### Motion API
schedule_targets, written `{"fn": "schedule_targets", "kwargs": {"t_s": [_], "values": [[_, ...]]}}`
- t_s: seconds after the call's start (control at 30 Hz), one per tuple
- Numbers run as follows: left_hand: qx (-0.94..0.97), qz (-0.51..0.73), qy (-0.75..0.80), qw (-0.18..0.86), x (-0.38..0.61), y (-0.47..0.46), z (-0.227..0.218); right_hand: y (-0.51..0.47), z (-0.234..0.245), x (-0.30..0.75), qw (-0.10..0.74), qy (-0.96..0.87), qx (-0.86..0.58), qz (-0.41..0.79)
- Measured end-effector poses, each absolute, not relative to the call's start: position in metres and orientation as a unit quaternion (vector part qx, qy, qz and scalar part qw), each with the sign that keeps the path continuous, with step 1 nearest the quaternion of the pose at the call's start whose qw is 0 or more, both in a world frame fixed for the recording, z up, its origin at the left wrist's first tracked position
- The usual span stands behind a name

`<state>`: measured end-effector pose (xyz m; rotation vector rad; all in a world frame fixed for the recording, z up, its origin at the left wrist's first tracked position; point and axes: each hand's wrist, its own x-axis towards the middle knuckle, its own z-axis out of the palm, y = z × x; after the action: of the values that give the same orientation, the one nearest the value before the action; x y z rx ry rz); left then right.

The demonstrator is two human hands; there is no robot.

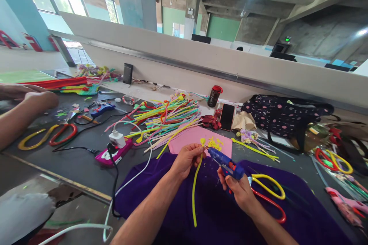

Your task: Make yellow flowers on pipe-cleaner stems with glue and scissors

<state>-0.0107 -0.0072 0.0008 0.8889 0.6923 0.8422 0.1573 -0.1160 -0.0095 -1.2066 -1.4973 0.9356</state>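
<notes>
My left hand [188,159] pinches a yellow-green pipe cleaner [196,195] near its top, where a small yellow flower shape sits. The stem hangs down over a dark purple cloth [161,199]. In my right hand [240,191] is a blue hot glue gun [225,164], its nozzle pointing left and almost at the flower end. Behind both hands, small yellow pieces [215,143] lie on a pink sheet [185,139]. Scissors with yellow and red handles [268,186] rest on the cloth beside my right wrist.
A pile of coloured pipe cleaners [166,116] lies behind the pink sheet. A magenta power strip [115,153] with cords stands at left. A phone [227,116], a dark bottle [214,97] and a patterned bag [281,116] line the back. Another person's hands [37,97] are at far left.
</notes>
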Motion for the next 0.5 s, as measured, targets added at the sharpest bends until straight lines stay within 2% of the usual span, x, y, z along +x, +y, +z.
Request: {"fn": "schedule_targets", "kwargs": {"t_s": [0.13,0.27,0.4,0.5], "values": [[0.386,0.410,0.306,0.767,-0.019,0.001,0.004,-0.117,0.002,0.159,0.437,-0.671,-0.540,0.260],[0.336,0.447,0.291,0.776,-0.030,0.010,0.008,-0.110,0.004,0.147,0.308,-0.719,-0.610,0.124],[0.319,0.437,0.275,0.795,-0.034,0.012,0.012,-0.100,-0.008,0.135,0.197,-0.733,-0.646,0.085],[0.330,0.417,0.273,0.802,-0.032,0.008,0.014,-0.092,-0.016,0.130,0.154,-0.737,-0.654,0.072]]}}
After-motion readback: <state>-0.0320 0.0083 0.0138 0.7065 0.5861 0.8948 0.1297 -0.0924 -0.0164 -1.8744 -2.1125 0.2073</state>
